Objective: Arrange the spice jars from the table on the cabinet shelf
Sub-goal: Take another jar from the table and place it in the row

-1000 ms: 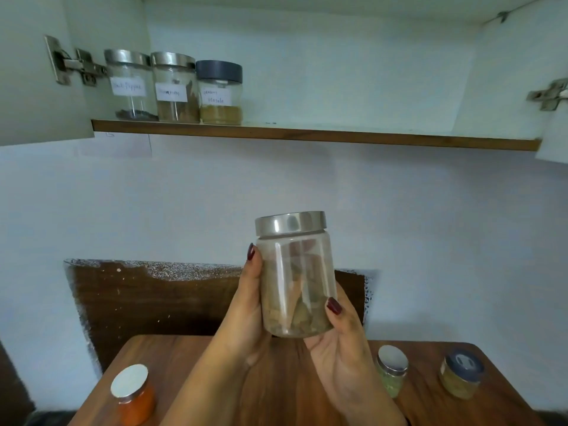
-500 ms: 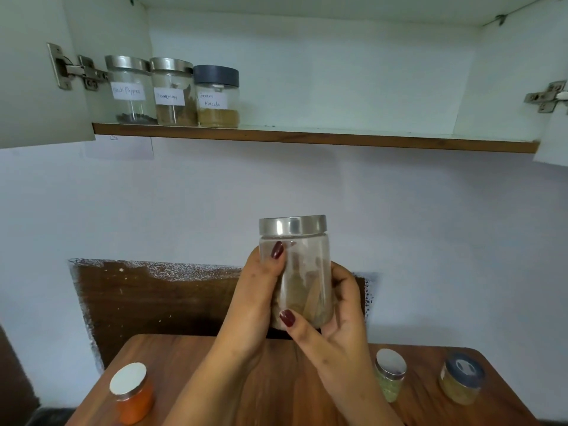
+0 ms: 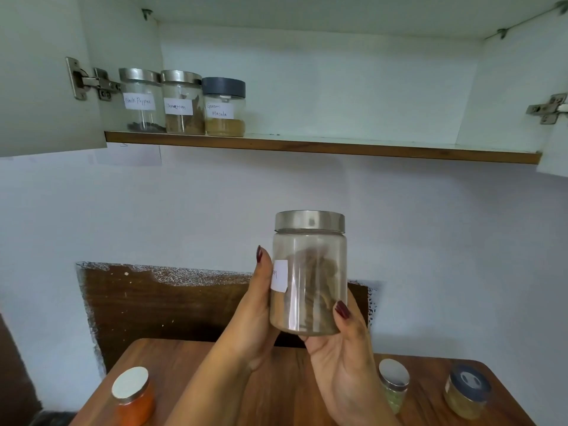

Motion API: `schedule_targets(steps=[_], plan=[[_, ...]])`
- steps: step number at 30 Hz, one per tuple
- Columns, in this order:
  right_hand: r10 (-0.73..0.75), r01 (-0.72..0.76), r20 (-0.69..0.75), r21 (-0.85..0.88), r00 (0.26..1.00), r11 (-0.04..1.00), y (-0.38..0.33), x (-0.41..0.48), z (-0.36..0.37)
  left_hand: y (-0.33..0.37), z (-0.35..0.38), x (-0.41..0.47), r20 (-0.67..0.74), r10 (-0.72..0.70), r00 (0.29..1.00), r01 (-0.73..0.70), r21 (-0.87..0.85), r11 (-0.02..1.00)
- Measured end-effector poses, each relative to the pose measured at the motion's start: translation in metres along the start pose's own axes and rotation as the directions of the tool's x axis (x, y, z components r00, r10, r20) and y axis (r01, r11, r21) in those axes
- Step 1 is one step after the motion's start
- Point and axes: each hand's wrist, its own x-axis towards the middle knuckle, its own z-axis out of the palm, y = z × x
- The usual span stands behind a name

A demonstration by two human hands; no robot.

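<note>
A clear jar (image 3: 309, 272) w/ steel lid is held upright in mid-air above the bench (image 3: 276, 379), well below the cabinet shelf (image 3: 338, 147). It is clasped from both sides: the left hand (image 3: 258, 315) is wrapped round its left wall, thumb up beside a part-hidden paper label (image 3: 279, 275); the right hand (image 3: 344, 358) is cupped under the base, thumb pressed on the front. Both grips are thus closed on the jar. Contents: brown leaf- or bark-like pieces, not identifiable for certain.

Key relation: the shelf lies up and to the left of the jar, whose long axis is already vertical, as needed for standing it. At the shelf's left end three jars are lined up side by side: Black Pepper jar (image 3: 141, 101), Cinnamon jar (image 3: 183, 103), Garam Masala jar (image 3: 224, 107). Bare shelf is seen to the right of the last. The left hand is judged nearer that spot.

On the wood-grain bench: orange-filled jar (image 3: 132, 395) front left, steel-lidded jar (image 3: 395, 385) and dark-lidded jar (image 3: 467, 392) at right. Cabinet doors are open; white wall behind
</note>
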Motion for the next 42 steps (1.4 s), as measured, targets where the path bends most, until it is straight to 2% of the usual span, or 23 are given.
schedule_targets(steps=[3, 8, 12, 17, 21, 24, 29, 42], plan=[[0.013, -0.010, -0.038, 0.073, 0.999, 0.997, 0.002, 0.001, 0.002, 0.001, 0.000, -0.002, -0.008, 0.008, 1.000, -0.008, -0.011, 1.000], [-0.026, 0.027, -0.014, 0.012, 1.000, 1.000, 0.004, 0.000, 0.001, 0.008, 0.002, -0.004, -0.086, 0.083, 0.993, -0.078, 0.064, 0.995], [-0.070, 0.064, -0.032, -0.149, 0.997, 0.987, 0.006, 0.002, -0.002, 0.012, 0.002, -0.006, -0.140, 0.110, 0.984, -0.097, 0.097, 0.991], [-0.190, 0.161, -0.063, -0.315, 0.980, 0.935, 0.006, 0.002, -0.001, 0.012, 0.000, -0.005, -0.168, 0.164, 0.972, -0.141, 0.139, 0.980], [-0.278, 0.251, 0.005, -0.443, 0.961, 0.861, 0.003, 0.000, 0.004, 0.016, 0.003, -0.005, -0.176, 0.229, 0.957, -0.171, 0.293, 0.941], [-0.278, 0.258, 0.040, -0.517, 0.960, 0.816, 0.003, -0.001, 0.005, 0.015, 0.003, -0.003, -0.142, 0.294, 0.945, -0.219, 0.393, 0.893], [-0.266, 0.239, 0.021, -0.511, 0.964, 0.825, 0.004, -0.001, 0.006, 0.011, 0.002, -0.001, -0.170, 0.291, 0.942, -0.216, 0.358, 0.908], [-0.274, 0.244, -0.018, -0.399, 0.962, 0.884, 0.002, 0.002, 0.005, 0.004, -0.003, -0.009, -0.105, 0.222, 0.969, -0.188, 0.262, 0.946]])
